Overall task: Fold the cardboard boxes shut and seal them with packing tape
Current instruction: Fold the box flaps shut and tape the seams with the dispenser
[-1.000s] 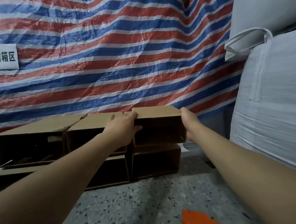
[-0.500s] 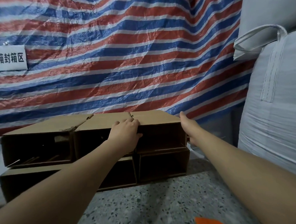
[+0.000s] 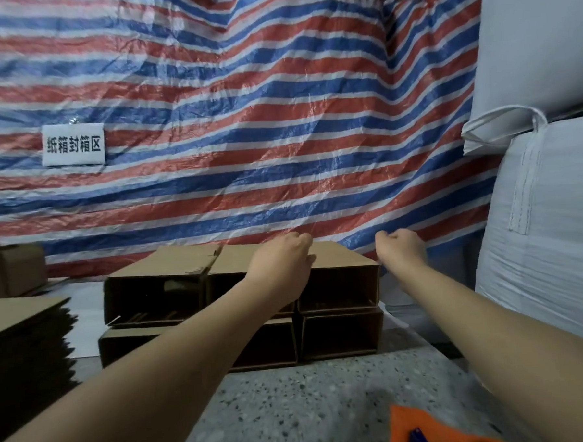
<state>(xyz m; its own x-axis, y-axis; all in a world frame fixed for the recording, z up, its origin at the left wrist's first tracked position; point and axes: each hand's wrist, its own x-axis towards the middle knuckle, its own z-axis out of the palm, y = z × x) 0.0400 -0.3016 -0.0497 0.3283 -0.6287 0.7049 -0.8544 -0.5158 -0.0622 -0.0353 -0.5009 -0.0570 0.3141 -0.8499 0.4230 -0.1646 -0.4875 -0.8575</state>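
Several brown cardboard boxes [image 3: 340, 279] lie in two stacked rows on the floor, their open ends facing me. My left hand [image 3: 282, 258] rests on top of the upper row, where the middle and right boxes meet, with its fingers bent and the thumb near the front edge. My right hand [image 3: 399, 245] hovers just past the upper right box's right end. Its fingers are loosely curled and I see nothing in them. No tape is in view.
A pile of flat cardboard sheets [image 3: 25, 322] lies at the left, with a small box [image 3: 12, 269] behind it. A striped tarp [image 3: 245, 138] with a white label [image 3: 72, 144] hangs behind. Big white bags [image 3: 547, 224] stand at the right. An orange item [image 3: 429, 430] shows at the bottom right.
My view has pulled back and lifted. My left hand slid from the box's front edge onto its top. My right hand came off the box's right side and curled.
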